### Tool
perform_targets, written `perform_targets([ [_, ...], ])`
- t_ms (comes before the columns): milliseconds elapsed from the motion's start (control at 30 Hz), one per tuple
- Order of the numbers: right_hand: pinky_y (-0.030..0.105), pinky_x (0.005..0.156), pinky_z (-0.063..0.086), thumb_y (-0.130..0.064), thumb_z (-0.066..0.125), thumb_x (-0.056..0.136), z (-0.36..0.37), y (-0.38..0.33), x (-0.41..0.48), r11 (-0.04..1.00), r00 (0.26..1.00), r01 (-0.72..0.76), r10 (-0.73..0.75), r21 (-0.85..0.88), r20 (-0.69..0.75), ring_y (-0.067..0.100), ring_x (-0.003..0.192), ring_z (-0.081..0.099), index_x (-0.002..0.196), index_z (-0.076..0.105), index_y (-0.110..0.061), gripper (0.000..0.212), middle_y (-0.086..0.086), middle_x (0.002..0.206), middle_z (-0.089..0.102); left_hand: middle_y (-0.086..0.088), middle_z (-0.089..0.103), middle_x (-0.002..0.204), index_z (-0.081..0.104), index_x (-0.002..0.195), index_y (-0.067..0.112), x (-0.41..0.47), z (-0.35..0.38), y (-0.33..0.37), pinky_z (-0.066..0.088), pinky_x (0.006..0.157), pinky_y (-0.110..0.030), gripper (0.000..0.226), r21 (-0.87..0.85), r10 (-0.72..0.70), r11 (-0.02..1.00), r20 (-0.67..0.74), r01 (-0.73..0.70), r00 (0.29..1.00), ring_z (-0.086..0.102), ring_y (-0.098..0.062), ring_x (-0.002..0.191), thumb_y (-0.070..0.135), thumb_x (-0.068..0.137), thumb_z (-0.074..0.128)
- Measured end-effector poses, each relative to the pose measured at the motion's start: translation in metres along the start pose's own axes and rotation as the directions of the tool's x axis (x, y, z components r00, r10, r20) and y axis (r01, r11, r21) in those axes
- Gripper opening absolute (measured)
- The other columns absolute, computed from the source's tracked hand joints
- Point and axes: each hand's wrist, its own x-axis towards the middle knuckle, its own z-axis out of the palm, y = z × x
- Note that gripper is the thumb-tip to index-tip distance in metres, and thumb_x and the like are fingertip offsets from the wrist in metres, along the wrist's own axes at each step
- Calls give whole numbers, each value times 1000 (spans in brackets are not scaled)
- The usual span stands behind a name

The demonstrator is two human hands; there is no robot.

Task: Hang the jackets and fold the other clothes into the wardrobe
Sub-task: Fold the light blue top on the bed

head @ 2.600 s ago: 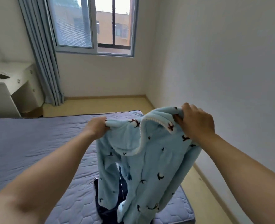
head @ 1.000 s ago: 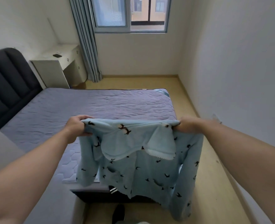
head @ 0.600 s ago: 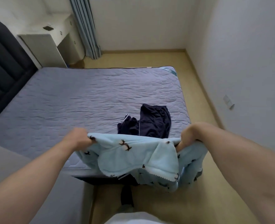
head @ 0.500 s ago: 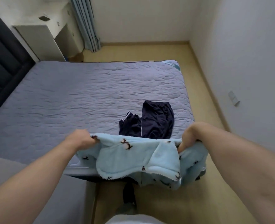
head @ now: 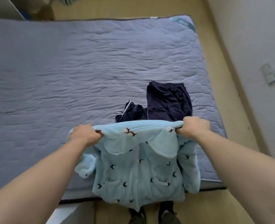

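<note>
A teal label (head: 184,23) sits at the far right corner of the mattress (head: 85,70), and a small white tag (head: 154,17) shows on its far edge; whatever is printed on either is too small to read. The pale blue fleece jacket (head: 138,172) carries a scatter of small dark bird-like marks but no readable writing.

The jacket lies front-up at the near edge of the bed, toward the right side. Its long axis runs from the collar, at the far end, to the hem, which points back toward the person and hangs over the mattress edge above two dark shoes (head: 153,215) on the floor. The collar flaps spread open below the shoulder line, and the sleeves fall loosely at either side.

The left hand (head: 85,135) is closed in a fist on the left shoulder of the jacket, cloth bunched between fingers and thumb. The right hand (head: 193,126) grips the right shoulder the same way. The shoulder line is stretched between them.

Just beyond the collar, dark navy clothes (head: 164,102) with thin white stripes lie crumpled on the mattress. A white wall socket (head: 270,74) shows on the right wall.
</note>
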Motion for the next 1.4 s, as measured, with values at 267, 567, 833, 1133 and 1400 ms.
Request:
perform_targets([
  [267, 37, 66, 37, -52, 52, 82, 131, -31, 121, 996, 978, 80, -86, -42, -190, 34, 92, 56, 102, 49, -19, 39, 10, 106, 51, -25, 59, 125, 59, 119, 4, 122, 131, 14, 44, 94, -45, 54, -60, -38, 998, -45, 35, 998, 51, -44, 118, 47, 95, 36],
  [567, 44, 97, 29, -62, 67, 70, 133, -85, 214, 921, 872, -92, 258, 380, -415, 33, 120, 38, 119, 43, -20, 70, 10, 133, 37, -16, 50, 129, 52, 119, 9, 209, 128, 47, 41, 97, -41, 57, -455, -142, 887, -425, -76, 894, 50, -32, 117, 45, 81, 74],
  [833, 42, 99, 43, -70, 53, 84, 177, -128, 215, 542, 937, -297, 326, 786, 129, 35, 124, 51, 141, 40, -12, 83, 12, 142, 46, -7, 61, 117, 55, 121, 10, 204, 183, 84, 40, 83, -33, 71, -629, -11, 777, -62, -30, 998, 57, -29, 104, 72, 87, 49],
  [1133, 41, 91, 56, -38, 69, 82, 150, -109, 224, 277, 900, -431, 68, 859, 430, 27, 94, 69, 115, 63, -15, 40, 4, 100, 72, 3, 72, 80, 70, 85, 16, 204, 159, 89, 55, 67, -31, 36, -877, -95, 461, 99, 132, 990, 69, -16, 77, 52, 85, 68],
  [1400, 39, 79, 59, -56, 45, 99, 111, -110, 234, -336, 973, -223, -14, 915, 232, 29, 91, 75, 122, 54, -16, 47, 5, 115, 69, -15, 65, 120, 53, 118, 9, 217, 96, 136, 61, 79, -37, 49, -854, 119, -446, 240, 268, 963, 74, -31, 92, 53, 102, 38],
])
